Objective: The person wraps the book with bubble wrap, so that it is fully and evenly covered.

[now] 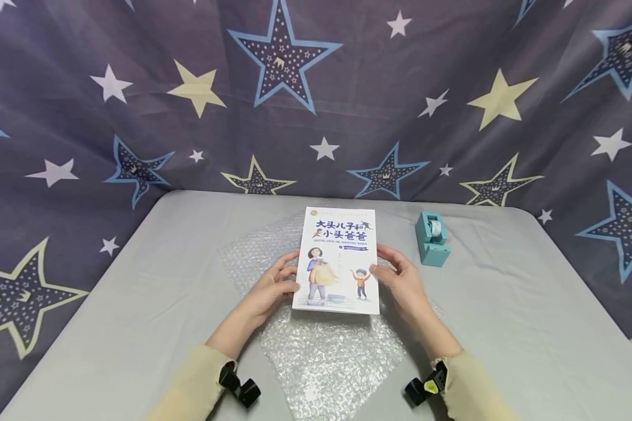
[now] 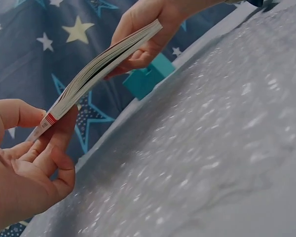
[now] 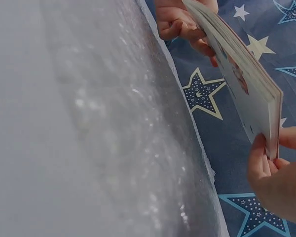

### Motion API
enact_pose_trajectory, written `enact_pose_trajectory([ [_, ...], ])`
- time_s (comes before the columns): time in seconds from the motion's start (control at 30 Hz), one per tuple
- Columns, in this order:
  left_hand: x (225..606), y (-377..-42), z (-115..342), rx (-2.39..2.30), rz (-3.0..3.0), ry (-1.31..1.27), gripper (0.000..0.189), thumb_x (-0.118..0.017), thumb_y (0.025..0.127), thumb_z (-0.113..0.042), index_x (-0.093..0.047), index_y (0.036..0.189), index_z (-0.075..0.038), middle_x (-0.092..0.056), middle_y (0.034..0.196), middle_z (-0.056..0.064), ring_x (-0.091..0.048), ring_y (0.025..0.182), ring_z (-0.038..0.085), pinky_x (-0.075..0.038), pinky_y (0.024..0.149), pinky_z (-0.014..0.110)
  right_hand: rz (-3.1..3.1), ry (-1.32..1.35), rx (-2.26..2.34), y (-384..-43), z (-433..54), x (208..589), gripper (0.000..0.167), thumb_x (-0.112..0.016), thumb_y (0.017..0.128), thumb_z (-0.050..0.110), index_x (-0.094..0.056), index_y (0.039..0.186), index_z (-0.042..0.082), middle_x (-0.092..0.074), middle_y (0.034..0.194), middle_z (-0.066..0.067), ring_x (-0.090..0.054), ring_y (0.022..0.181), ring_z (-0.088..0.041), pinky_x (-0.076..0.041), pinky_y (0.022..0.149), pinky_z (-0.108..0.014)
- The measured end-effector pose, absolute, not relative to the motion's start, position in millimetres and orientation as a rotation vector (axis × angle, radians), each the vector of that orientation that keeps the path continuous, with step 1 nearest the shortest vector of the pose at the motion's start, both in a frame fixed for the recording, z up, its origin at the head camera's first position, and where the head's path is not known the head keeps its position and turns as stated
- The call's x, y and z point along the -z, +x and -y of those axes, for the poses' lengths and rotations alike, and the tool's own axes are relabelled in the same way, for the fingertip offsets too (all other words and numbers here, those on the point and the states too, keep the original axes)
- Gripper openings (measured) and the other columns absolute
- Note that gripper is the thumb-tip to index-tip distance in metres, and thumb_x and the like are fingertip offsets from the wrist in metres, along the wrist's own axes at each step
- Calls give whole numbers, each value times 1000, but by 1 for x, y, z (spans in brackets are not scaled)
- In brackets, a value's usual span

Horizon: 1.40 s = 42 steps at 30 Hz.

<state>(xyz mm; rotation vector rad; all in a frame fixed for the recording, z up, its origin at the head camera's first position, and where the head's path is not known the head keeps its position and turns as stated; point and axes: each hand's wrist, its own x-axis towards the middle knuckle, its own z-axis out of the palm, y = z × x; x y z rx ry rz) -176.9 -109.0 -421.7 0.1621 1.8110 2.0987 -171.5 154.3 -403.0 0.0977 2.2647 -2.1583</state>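
A white paperback book (image 1: pixel 342 275) with blue Chinese lettering and two drawn figures faces up in the head view. My left hand (image 1: pixel 275 285) grips its left edge, thumb on the cover and fingers underneath. At the opposite edge my right hand (image 1: pixel 401 279) pinches it the same way. Both wrist views show the book (image 2: pixel 96 69) raised above the bubble wrap, its pages slightly parted along the lower side. A sheet of bubble wrap (image 1: pixel 337 362) lies spread on the table beneath, partly covered by the book and hands.
A teal tape dispenser (image 1: pixel 434 248) with a roll of clear tape stands right of the book. The grey-covered table (image 1: pixel 137 292) ends at a dark star-patterned curtain (image 1: pixel 347 123). Each wrist wears a black camera, such as the left wrist camera (image 1: pixel 239 386).
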Motion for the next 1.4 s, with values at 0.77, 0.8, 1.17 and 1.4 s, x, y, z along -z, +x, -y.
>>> enact_pose_trajectory([
  [0.77, 428, -184, 136, -1885, -2000, 202, 72, -57, 78, 1, -27, 141, -11, -57, 107, 7, -54, 92, 14, -48, 76, 28, -2162, 40, 2084, -185, -137, 419, 54, -54, 82, -3, -39, 133, 1, -45, 130, -21, -59, 87, -13, -52, 69, -23],
  [0.8, 429, -184, 136, -1882, -2001, 206, 72, -58, 77, 0, -27, 141, -11, -56, 107, 7, -55, 92, 14, -48, 77, 28, -2162, 43, 2083, -185, -136, 420, 54, -54, 82, -4, -39, 134, 1, -45, 130, -21, -59, 88, -14, -52, 68, -23],
  [1.17, 427, -185, 140, -1890, -2023, 184, 73, -57, 74, 2, -27, 140, -4, -59, 100, 8, -57, 87, 13, -49, 76, 25, -2151, 44, 2020, -188, -131, 418, 57, -56, 81, -4, -37, 135, 0, -45, 130, -23, -58, 96, -22, -53, 75, -29],
  [1.4, 420, -186, 143, -1754, -2154, 185, 71, -61, 75, -3, -31, 138, 0, -62, 94, 7, -55, 75, 11, -47, 70, 26, -2171, 33, 1970, -191, -132, 420, 57, -56, 80, -4, -37, 134, -2, -48, 127, -24, -59, 95, -21, -53, 74, -28],
])
